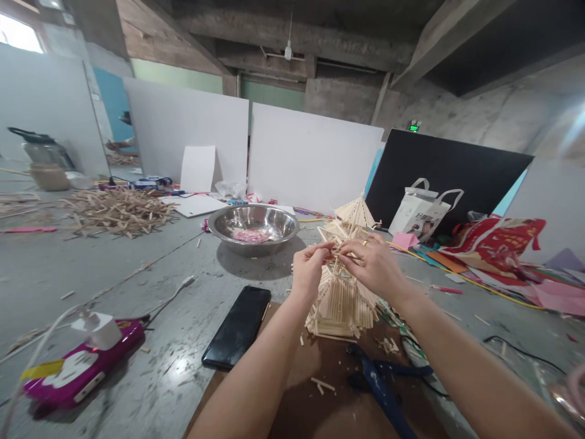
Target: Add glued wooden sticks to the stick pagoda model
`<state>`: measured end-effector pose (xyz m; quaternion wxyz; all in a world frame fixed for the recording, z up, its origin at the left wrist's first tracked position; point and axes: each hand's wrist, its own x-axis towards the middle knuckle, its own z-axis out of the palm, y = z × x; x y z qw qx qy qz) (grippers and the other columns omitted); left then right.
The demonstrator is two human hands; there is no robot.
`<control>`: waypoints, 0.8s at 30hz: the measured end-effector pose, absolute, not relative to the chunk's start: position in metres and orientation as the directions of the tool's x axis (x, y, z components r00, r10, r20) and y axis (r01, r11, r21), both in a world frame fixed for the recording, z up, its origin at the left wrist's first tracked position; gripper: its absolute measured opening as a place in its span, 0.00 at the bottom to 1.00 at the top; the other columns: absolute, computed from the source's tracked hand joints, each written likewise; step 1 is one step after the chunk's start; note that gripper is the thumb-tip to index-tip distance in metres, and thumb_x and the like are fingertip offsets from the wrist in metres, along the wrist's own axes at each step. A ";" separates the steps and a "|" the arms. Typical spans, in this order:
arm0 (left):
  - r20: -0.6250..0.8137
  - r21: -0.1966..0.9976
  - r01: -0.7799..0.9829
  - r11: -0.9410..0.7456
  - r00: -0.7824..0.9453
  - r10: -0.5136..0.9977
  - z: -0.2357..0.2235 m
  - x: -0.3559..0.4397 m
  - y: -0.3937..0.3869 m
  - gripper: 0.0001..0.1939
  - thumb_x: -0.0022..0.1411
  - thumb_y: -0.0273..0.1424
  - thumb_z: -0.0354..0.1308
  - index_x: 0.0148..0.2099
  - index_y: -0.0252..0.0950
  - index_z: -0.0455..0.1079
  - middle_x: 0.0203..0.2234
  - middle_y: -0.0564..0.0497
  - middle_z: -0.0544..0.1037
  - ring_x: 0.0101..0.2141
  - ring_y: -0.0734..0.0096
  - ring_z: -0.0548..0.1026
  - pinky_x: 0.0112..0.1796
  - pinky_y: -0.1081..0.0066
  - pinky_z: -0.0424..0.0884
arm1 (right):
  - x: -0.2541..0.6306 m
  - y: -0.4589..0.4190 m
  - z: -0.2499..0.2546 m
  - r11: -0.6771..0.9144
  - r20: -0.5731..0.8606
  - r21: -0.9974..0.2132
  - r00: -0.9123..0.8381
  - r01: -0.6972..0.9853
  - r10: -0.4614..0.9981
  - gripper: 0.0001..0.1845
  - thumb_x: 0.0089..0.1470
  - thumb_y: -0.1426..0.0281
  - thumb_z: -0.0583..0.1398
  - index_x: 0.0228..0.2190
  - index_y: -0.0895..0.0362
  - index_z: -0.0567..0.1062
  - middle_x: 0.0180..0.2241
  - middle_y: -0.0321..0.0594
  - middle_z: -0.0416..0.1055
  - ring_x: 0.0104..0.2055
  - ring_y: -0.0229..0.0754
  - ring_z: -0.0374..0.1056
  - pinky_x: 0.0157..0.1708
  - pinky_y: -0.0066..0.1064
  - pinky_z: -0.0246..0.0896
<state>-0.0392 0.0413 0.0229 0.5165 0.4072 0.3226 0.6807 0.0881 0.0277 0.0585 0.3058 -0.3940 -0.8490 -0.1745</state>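
Your left hand (pixel 311 271) and your right hand (pixel 377 265) meet at the middle of a little stick tower (pixel 340 305). The fingers of both hands are bent in, tips close together, and they touch the tower. They hide that spot, so I can't tell if they pinch a stick. The wide, slanted bottom of the tower is just under your hands, and its pointy top is just past them. It stands upright on a brown board (pixel 315 390).

Nearer to you than your right hand, blue pliers (pixel 378 384) lie on the board. A black phone (pixel 237 326) lies to the left of your left hand, closer to you. Past that hand, also to the left, is a shiny bowl (pixel 220 235) with a pink and clear packet (pixel 251 235) in it. A big stick pile (pixel 123 210) is well off to its left. Past your right hand stands a white bag (pixel 414 213), and a red bag (pixel 496 247) lies farther right.
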 end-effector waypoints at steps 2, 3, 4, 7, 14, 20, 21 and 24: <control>0.220 0.860 -0.441 -0.256 -0.133 0.966 0.023 -0.039 0.041 0.10 0.41 0.27 0.52 0.26 0.32 0.73 0.19 0.50 0.74 0.22 0.74 0.70 0.27 0.74 0.62 | 0.088 0.027 0.059 0.628 0.655 0.053 -0.502 0.776 0.565 0.09 0.51 0.66 0.51 0.25 0.53 0.69 0.32 0.34 0.72 0.36 0.39 0.65 0.43 0.36 0.42; 0.220 0.862 -0.438 -0.256 -0.131 0.967 0.023 -0.039 0.041 0.10 0.41 0.27 0.52 0.26 0.32 0.73 0.19 0.50 0.74 0.22 0.74 0.70 0.27 0.75 0.62 | 0.088 0.027 0.059 0.628 0.654 0.053 -0.502 0.776 0.566 0.09 0.51 0.66 0.51 0.25 0.53 0.69 0.32 0.35 0.72 0.36 0.39 0.65 0.43 0.36 0.42; 0.222 0.863 -0.435 -0.257 -0.129 0.966 0.022 -0.039 0.041 0.10 0.41 0.27 0.52 0.27 0.32 0.73 0.19 0.50 0.74 0.23 0.74 0.70 0.27 0.75 0.62 | 0.088 0.027 0.059 0.627 0.653 0.052 -0.502 0.777 0.568 0.09 0.51 0.66 0.51 0.25 0.53 0.69 0.32 0.35 0.72 0.36 0.39 0.65 0.42 0.36 0.42; 0.225 0.864 -0.432 -0.258 -0.128 0.966 0.022 -0.039 0.042 0.10 0.41 0.27 0.52 0.27 0.32 0.73 0.19 0.50 0.74 0.23 0.74 0.70 0.27 0.74 0.62 | 0.087 0.027 0.059 0.626 0.652 0.048 -0.500 0.778 0.571 0.09 0.51 0.66 0.51 0.25 0.53 0.69 0.32 0.34 0.72 0.36 0.38 0.65 0.43 0.37 0.42; 0.223 0.860 -0.440 -0.259 -0.133 0.966 0.023 -0.039 0.042 0.10 0.41 0.27 0.52 0.27 0.32 0.73 0.19 0.50 0.74 0.23 0.75 0.70 0.27 0.75 0.62 | 0.087 0.026 0.059 0.619 0.659 0.052 -0.493 0.783 0.568 0.09 0.51 0.66 0.52 0.25 0.53 0.70 0.33 0.35 0.72 0.36 0.38 0.65 0.43 0.37 0.42; 0.220 0.863 -0.435 -0.258 -0.137 0.966 0.023 -0.039 0.041 0.10 0.41 0.27 0.52 0.27 0.32 0.73 0.19 0.51 0.74 0.22 0.76 0.69 0.26 0.76 0.62 | 0.087 0.026 0.058 0.615 0.662 0.040 -0.482 0.788 0.574 0.09 0.50 0.66 0.52 0.24 0.54 0.69 0.32 0.34 0.72 0.36 0.39 0.65 0.43 0.37 0.42; 0.220 0.864 -0.432 -0.257 -0.136 0.966 0.023 -0.039 0.041 0.10 0.41 0.27 0.52 0.27 0.32 0.73 0.19 0.51 0.74 0.22 0.76 0.69 0.26 0.76 0.62 | 0.087 0.026 0.058 0.615 0.660 0.037 -0.482 0.787 0.576 0.09 0.50 0.66 0.52 0.24 0.54 0.69 0.32 0.34 0.72 0.36 0.39 0.65 0.43 0.37 0.42; 0.222 0.866 -0.427 -0.259 -0.134 0.966 0.023 -0.039 0.041 0.10 0.41 0.27 0.52 0.27 0.32 0.73 0.19 0.51 0.74 0.22 0.76 0.70 0.27 0.75 0.62 | 0.087 0.026 0.059 0.620 0.654 0.034 -0.487 0.784 0.580 0.09 0.50 0.66 0.52 0.24 0.54 0.69 0.32 0.34 0.72 0.36 0.38 0.65 0.43 0.37 0.41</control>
